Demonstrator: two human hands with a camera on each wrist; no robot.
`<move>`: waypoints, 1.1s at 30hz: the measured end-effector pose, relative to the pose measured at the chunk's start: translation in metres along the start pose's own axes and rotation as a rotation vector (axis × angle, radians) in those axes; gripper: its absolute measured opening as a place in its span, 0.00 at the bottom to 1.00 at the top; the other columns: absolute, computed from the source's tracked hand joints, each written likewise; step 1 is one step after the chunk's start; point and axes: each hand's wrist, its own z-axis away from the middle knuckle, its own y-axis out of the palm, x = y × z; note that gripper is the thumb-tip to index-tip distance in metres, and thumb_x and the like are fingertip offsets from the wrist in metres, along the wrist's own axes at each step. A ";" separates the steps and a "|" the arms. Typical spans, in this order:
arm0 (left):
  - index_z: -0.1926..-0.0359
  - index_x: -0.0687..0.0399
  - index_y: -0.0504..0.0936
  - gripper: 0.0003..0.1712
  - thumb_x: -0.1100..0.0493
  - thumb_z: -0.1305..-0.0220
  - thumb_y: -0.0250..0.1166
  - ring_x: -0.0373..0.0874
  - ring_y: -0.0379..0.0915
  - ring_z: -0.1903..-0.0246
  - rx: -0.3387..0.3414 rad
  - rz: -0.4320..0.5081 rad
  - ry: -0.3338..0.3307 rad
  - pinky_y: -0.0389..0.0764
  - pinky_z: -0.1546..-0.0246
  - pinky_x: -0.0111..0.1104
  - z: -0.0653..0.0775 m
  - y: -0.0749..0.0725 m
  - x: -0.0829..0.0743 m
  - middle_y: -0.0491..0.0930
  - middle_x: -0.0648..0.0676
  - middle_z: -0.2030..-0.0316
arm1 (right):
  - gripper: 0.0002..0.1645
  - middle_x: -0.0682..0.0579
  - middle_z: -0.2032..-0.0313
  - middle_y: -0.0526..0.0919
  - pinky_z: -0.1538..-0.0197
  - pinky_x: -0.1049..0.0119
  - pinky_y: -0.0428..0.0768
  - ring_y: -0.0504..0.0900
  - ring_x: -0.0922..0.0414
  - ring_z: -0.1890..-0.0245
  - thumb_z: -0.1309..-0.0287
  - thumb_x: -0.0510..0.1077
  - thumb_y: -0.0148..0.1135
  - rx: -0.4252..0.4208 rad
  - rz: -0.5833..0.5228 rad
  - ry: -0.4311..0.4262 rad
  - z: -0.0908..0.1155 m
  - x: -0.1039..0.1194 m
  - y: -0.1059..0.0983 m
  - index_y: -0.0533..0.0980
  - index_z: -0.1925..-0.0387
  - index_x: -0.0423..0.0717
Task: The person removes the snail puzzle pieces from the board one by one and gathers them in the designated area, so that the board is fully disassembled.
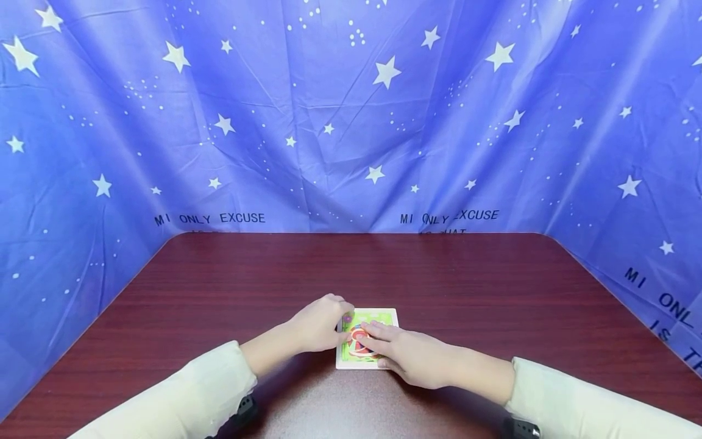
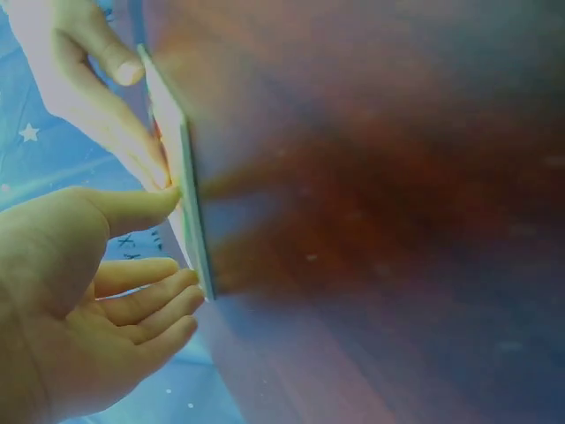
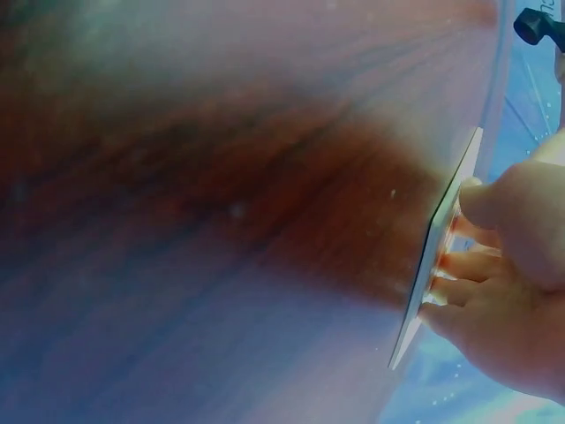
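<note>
A small square picture board (image 1: 378, 315) with a pale rim lies flat near the table's front, its picture green with a red rounded figure. At its left edge is my left hand (image 1: 320, 327), thumb on the near part of that side and loosely bent fingers by the far left corner. My right hand (image 1: 421, 358) reaches in from the right, fairly straight fingers resting across the picture and hiding part of it. From the left wrist, the board (image 2: 168, 102) shows nearly edge-on, with the left fingertips right at its rim. The right wrist view shows right fingertips on the board (image 3: 430, 252).
The dark red-brown wooden table (image 1: 466, 280) has rounded far corners. Behind and beside it hangs a blue cloth (image 1: 329, 73) printed with white stars and lettering. Black wrist devices (image 1: 523, 428) sit under the pale sleeves (image 1: 192, 384).
</note>
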 end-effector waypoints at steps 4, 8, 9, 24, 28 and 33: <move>0.59 0.63 0.82 0.18 0.59 0.51 0.74 0.42 0.72 0.65 0.040 0.079 -0.045 0.76 0.63 0.28 -0.007 -0.003 0.000 0.80 0.53 0.66 | 0.27 0.48 0.33 0.70 0.41 0.62 0.77 0.71 0.53 0.33 0.34 0.46 0.55 -0.018 -0.010 0.007 -0.001 -0.003 0.000 0.68 0.34 0.50; 0.58 0.64 0.82 0.22 0.59 0.54 0.76 0.43 0.75 0.62 0.077 0.131 -0.095 0.79 0.59 0.31 -0.012 -0.004 0.001 0.80 0.55 0.63 | 0.27 0.48 0.34 0.72 0.42 0.63 0.78 0.71 0.53 0.34 0.34 0.47 0.56 -0.026 -0.013 0.000 -0.002 -0.004 0.000 0.69 0.34 0.51; 0.59 0.64 0.82 0.21 0.60 0.54 0.76 0.44 0.76 0.62 0.080 0.136 -0.104 0.80 0.59 0.32 -0.013 -0.004 0.001 0.80 0.55 0.63 | 0.27 0.48 0.34 0.72 0.42 0.63 0.78 0.72 0.53 0.34 0.35 0.47 0.56 -0.029 -0.013 0.001 -0.002 -0.004 0.000 0.69 0.34 0.51; 0.71 0.63 0.80 0.09 0.65 0.51 0.72 0.41 0.68 0.73 0.026 0.169 -0.261 0.72 0.72 0.29 -0.020 -0.001 -0.007 0.76 0.54 0.71 | 0.27 0.49 0.34 0.73 0.43 0.64 0.79 0.72 0.54 0.34 0.35 0.48 0.56 -0.047 -0.005 0.005 0.001 -0.004 0.002 0.70 0.35 0.52; 0.74 0.62 0.79 0.08 0.65 0.51 0.71 0.41 0.68 0.75 0.015 0.186 -0.300 0.71 0.73 0.29 -0.023 -0.001 -0.008 0.77 0.54 0.73 | 0.27 0.48 0.36 0.74 0.45 0.64 0.80 0.74 0.54 0.36 0.35 0.48 0.56 -0.069 0.010 -0.018 0.001 -0.005 0.002 0.70 0.35 0.51; 0.81 0.60 0.76 0.07 0.68 0.51 0.66 0.40 0.65 0.78 0.000 0.194 -0.293 0.68 0.76 0.27 -0.025 -0.002 -0.009 0.73 0.51 0.79 | 0.27 0.47 0.36 0.74 0.46 0.64 0.80 0.75 0.54 0.37 0.35 0.49 0.56 -0.076 0.017 -0.024 0.002 -0.005 0.000 0.70 0.35 0.51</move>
